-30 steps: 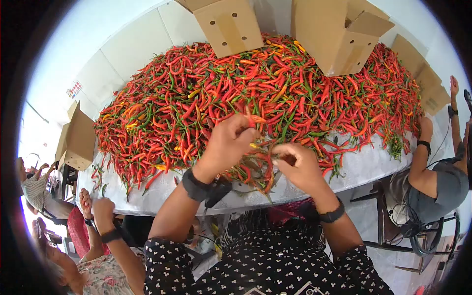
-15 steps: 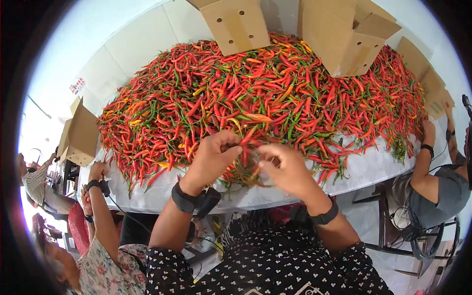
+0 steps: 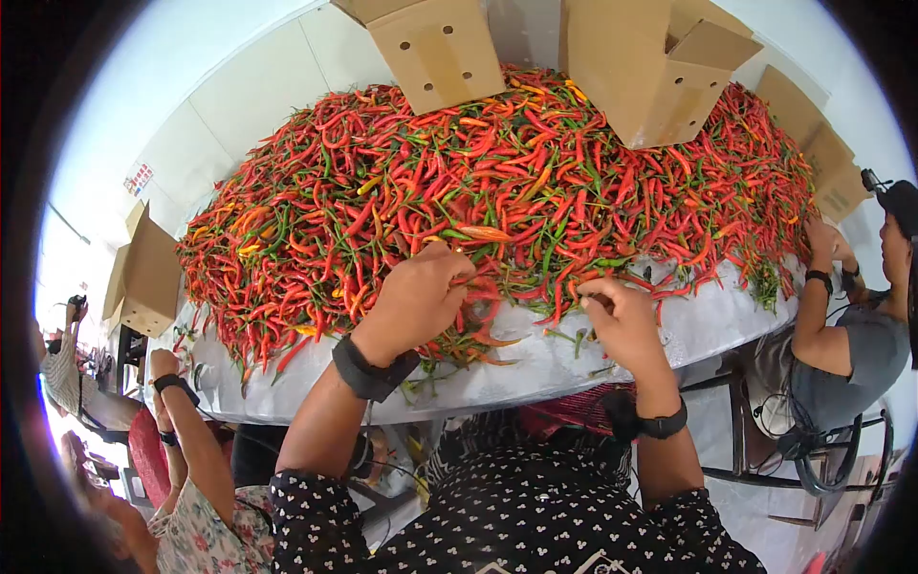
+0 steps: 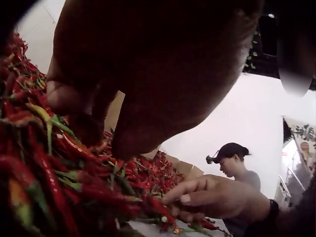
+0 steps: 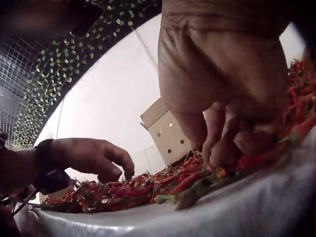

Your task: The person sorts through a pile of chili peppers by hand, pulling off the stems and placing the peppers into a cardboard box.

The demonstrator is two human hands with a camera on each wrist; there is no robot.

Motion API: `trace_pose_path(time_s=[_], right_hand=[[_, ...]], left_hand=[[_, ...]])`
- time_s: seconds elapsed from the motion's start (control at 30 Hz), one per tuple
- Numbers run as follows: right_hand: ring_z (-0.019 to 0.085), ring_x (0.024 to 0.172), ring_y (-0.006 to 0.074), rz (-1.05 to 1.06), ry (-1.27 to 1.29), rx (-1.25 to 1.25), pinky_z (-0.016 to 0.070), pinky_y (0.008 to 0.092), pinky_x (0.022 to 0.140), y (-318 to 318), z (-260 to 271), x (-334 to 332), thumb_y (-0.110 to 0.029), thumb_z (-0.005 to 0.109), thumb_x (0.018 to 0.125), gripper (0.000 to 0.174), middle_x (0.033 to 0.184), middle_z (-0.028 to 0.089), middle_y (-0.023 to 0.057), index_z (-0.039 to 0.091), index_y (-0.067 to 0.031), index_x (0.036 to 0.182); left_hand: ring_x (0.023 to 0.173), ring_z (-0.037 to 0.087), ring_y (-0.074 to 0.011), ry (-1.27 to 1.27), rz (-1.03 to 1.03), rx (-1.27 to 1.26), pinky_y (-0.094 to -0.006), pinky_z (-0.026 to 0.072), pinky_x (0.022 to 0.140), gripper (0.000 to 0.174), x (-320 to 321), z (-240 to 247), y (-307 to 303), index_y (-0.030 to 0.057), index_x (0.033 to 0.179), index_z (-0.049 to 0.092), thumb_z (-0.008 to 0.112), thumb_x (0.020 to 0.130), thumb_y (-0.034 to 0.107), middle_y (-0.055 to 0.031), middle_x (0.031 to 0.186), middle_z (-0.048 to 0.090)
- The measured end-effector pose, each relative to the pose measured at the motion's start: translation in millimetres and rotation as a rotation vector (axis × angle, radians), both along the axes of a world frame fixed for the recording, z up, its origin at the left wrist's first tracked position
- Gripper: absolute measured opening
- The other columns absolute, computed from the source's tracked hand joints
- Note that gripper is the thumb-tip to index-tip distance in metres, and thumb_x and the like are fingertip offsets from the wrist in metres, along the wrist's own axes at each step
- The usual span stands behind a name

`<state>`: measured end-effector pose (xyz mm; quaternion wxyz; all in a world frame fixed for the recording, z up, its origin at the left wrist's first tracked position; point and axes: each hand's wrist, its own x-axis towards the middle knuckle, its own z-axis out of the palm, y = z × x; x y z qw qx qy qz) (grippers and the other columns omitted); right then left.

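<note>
My left hand reaches over the front of a big heap of chili peppers, mostly red, some green and orange. Its fingers bend loosely downward with a gap between thumb and index, and no pepper shows in them; in the right wrist view this hand hovers low over the heap. To the right, my right hand is at the heap's front edge, fingers curled and fingertips pinching at a red chili pepper. Loose peppers lie on the table just below my left hand.
Two cardboard boxes stand in the heap at the back, another box at the left. A pale plastic cover lies over the table's front. One person works at the right, another sits at the left.
The hands were close together over red peppers; now they are apart. My right hand has moved right to the heap's edge, and my left hand has opened a little over the heap.
</note>
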<state>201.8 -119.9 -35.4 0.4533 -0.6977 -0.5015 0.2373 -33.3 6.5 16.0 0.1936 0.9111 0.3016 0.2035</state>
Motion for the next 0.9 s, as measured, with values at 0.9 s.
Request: trace_pose_path(time_s=[0.9], right_hand=[[0.051, 0.06, 0.0042, 0.07, 0.74, 0.071, 0.0387, 0.0193, 0.051, 11.9, -4.9, -25.6, -0.012, 0.064, 0.081, 0.019, 0.073, 0.062, 0.0031, 0.061, 0.0026, 0.094]], left_hand=[[0.068, 0.055, -0.0162, -0.113, -0.15, -0.349, -0.0305, 0.0446, 0.061, 0.015, 33.7, -16.3, 6.1, -0.0008, 0.089, 0.059, 0.058, 0.08, 0.011, -0.0078, 0.073, 0.056]])
